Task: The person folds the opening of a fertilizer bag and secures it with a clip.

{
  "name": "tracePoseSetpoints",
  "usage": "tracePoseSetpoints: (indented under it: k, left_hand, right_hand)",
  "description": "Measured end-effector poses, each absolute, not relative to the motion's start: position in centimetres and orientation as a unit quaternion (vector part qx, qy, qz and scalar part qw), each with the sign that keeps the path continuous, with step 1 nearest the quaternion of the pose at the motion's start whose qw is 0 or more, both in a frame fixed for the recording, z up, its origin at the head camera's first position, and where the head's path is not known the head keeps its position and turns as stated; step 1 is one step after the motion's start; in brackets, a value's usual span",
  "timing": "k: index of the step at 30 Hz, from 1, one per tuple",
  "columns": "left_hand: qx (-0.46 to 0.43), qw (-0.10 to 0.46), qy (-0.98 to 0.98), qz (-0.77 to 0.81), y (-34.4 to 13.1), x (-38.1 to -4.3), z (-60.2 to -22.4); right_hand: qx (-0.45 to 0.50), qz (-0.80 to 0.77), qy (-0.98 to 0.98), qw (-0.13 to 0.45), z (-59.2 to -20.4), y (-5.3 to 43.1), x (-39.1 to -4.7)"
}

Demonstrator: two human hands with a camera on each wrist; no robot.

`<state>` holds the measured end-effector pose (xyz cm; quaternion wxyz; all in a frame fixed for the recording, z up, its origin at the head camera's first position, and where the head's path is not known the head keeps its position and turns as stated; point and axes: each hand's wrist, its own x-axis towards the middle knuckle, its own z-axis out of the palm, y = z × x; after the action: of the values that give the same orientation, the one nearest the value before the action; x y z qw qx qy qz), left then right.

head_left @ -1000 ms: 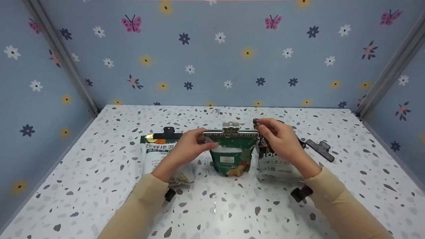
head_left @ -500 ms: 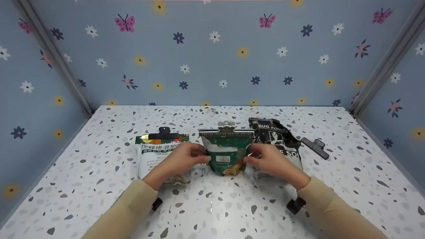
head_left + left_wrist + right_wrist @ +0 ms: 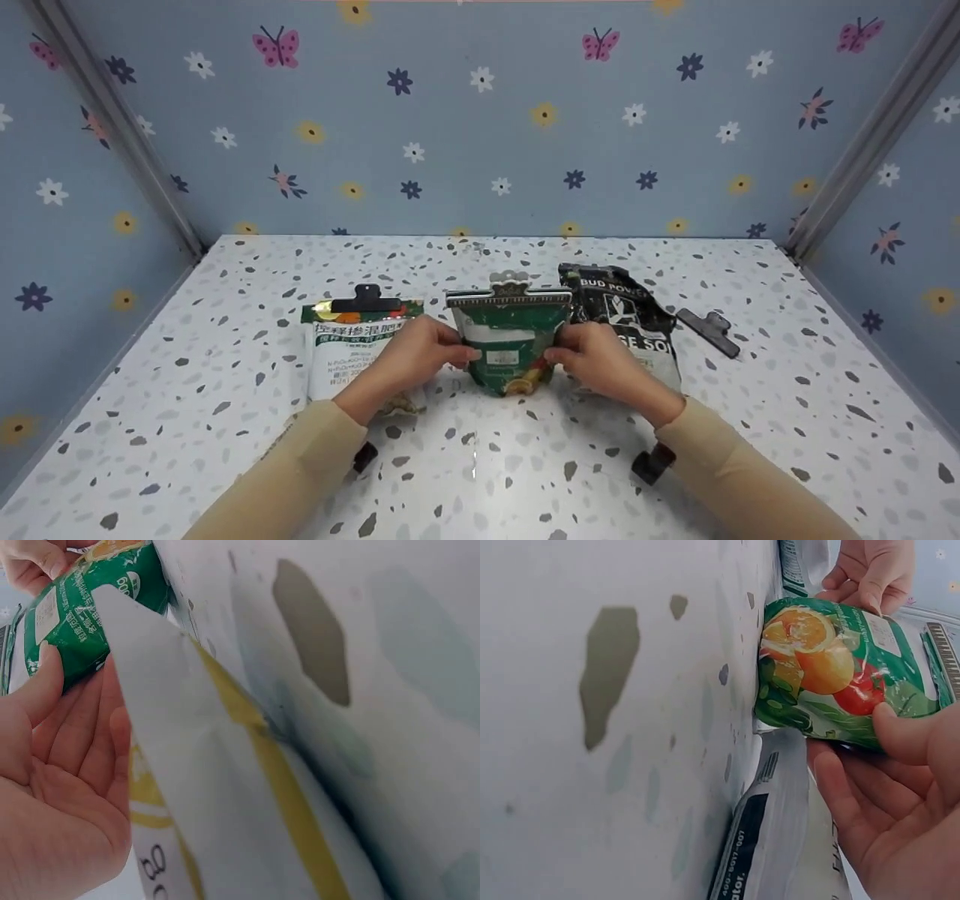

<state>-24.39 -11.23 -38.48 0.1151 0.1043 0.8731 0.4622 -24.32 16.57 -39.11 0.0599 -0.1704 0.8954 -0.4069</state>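
Observation:
A small green pouch (image 3: 506, 337) printed with fruit and vegetables stands upright mid-table. A wide metal clip (image 3: 510, 294) spans its top edge. My left hand (image 3: 424, 349) pinches the pouch's left side, thumb on the front and fingers behind. On the opposite side, my right hand (image 3: 596, 356) pinches it the same way. In the right wrist view, the right thumb presses beside the printed tomato (image 3: 861, 688). The left wrist view has the left thumb near the pouch's label (image 3: 46, 615).
A white bag (image 3: 341, 360) with a black clip (image 3: 366, 301) lies left. A black-and-grey bag (image 3: 619, 307) lies right, partly behind my right hand. Beyond it rests a loose dark clip (image 3: 709, 331). Dark wrist-camera pieces (image 3: 652, 463) show beside the sleeves. A flowered wall (image 3: 480, 150) stands behind.
My right hand has come down from the clip's right end to the pouch's right side. My left hand has slid lower on its left side. The black-and-grey bag's front is less covered.

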Motion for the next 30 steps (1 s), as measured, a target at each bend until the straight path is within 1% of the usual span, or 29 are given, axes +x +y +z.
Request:
tracePoseSetpoints:
  k: [8,15,25,30]
  left_hand:
    - [0.101,0.119,0.867,0.474,-11.24,-24.41,-38.48]
    - [0.071,0.126,0.854,0.5,-10.97,-24.31,-38.48]
    - [0.047,0.138,0.867,0.477,-10.56,-24.2,-38.6]
    - [0.041,0.144,0.865,0.479,-10.35,-24.16,-38.89]
  right_hand:
    - [-0.159,-0.412,0.895,0.059,-39.13,16.5,-24.13]
    - [-0.176,-0.41,0.893,0.056,-39.35,16.39,-23.91]
    - [-0.145,-0.406,0.896,0.103,-39.64,16.03,-23.99]
    - [-0.141,-0.392,0.902,0.11,-39.62,15.95,-24.13]
